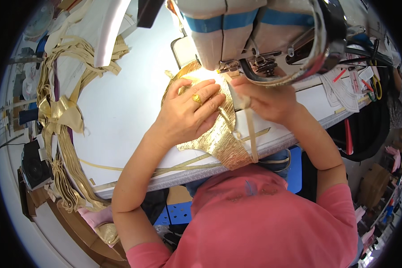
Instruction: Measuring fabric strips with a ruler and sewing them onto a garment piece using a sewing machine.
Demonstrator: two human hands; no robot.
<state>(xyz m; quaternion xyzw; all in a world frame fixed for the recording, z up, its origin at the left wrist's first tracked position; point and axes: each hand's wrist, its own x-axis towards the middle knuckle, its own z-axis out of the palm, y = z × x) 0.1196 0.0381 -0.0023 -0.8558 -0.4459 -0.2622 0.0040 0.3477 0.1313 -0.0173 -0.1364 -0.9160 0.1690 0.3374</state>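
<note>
A shiny gold fabric piece [221,136] lies under the sewing machine [207,38], its narrow lower end at the table's front edge. My left hand [187,109], with a gold ring, rests on the fabric with fingers stretched out and apart. Close to the needle area, on the right, my right hand [272,100] has its fingers closed on a narrow beige strip [252,134]. The strip runs down from that hand past the front edge. Bright light covers the fabric at the needle; the machine hides part of my right fingertips.
Bundles of gold fabric strips [69,156] hang at the table's left side. A thin gold strip [183,166] lies along the ruler-marked front edge [161,181]. White templates [344,91] and yellow-handled scissors [377,87] are at the right. A white curved bar [109,35] stands over the table.
</note>
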